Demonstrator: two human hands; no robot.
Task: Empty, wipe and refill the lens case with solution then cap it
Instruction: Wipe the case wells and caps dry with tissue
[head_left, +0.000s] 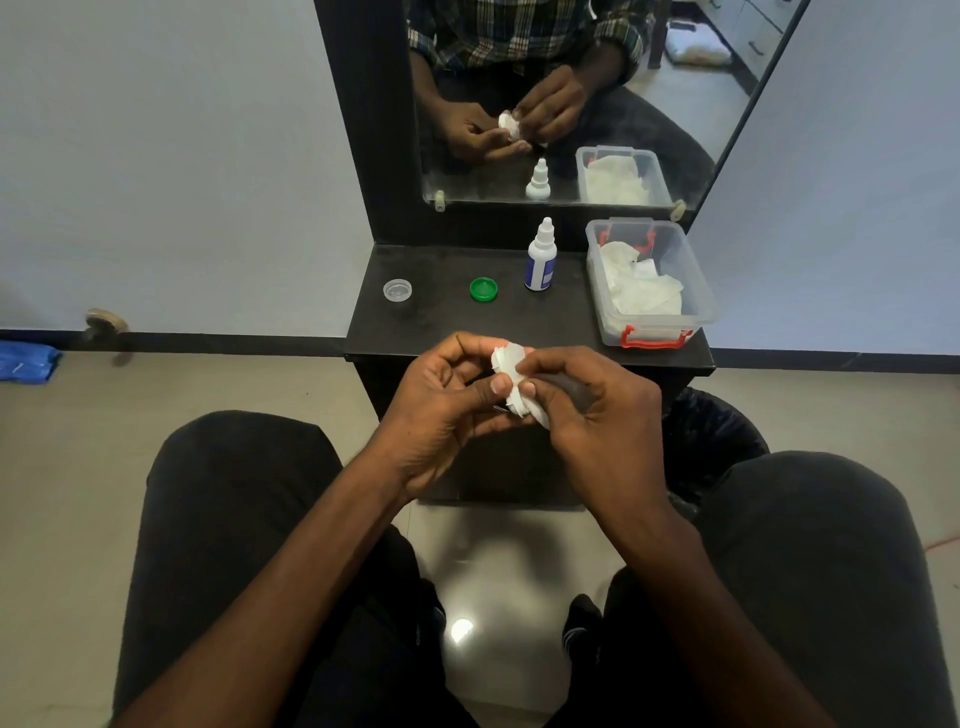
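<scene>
Both hands are raised in front of the black shelf (447, 332). My left hand (447, 400) grips the white lens case (506, 358), thumb on its near side. My right hand (587, 410) pinches a white tissue (519, 402) against the case. Most of the case is hidden by the tissue and fingers. On the shelf lie a clear cap (397, 290) at the left and a green cap (483, 289) near the middle, both open side up. The white solution bottle (541, 257) stands upright and capped behind them.
A clear plastic box (701, 291) with red latches holds crumpled tissues at the shelf's right end. A mirror (571, 104) stands behind the shelf. A black-lined bin (711, 431) sits on the floor at the right, beside my knee.
</scene>
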